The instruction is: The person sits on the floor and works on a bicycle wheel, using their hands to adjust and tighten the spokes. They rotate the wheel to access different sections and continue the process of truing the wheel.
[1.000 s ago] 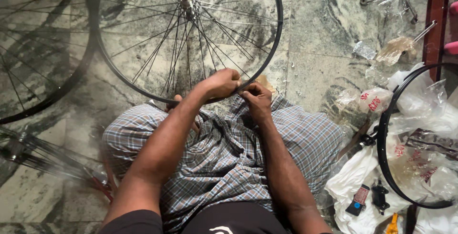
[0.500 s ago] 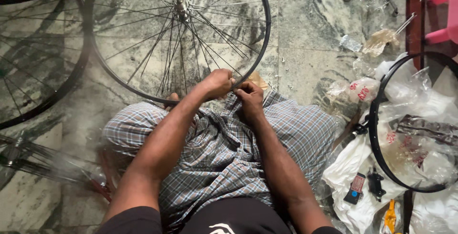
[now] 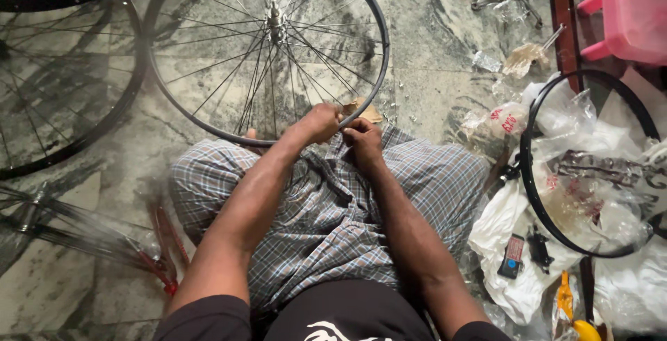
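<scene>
While seated cross-legged on the stone floor (image 3: 431, 84), working the near rim of a spoked bicycle wheel (image 3: 267, 49) standing just past the knees. Left hand (image 3: 319, 122) curled tight over the rim, right hand (image 3: 363, 139) pinched close beside it, fingers closed on something small at the rim — cannot tell what. Checked cloth (image 3: 326, 209) spread under both forearms. Off toward the floor's left edge, another wheel (image 3: 62, 91). Over by the right edge, a bare black rim (image 3: 528, 167) lying on plastic bags (image 3: 590, 188), and up in the far right corner a pink stool (image 3: 629, 18).
</scene>
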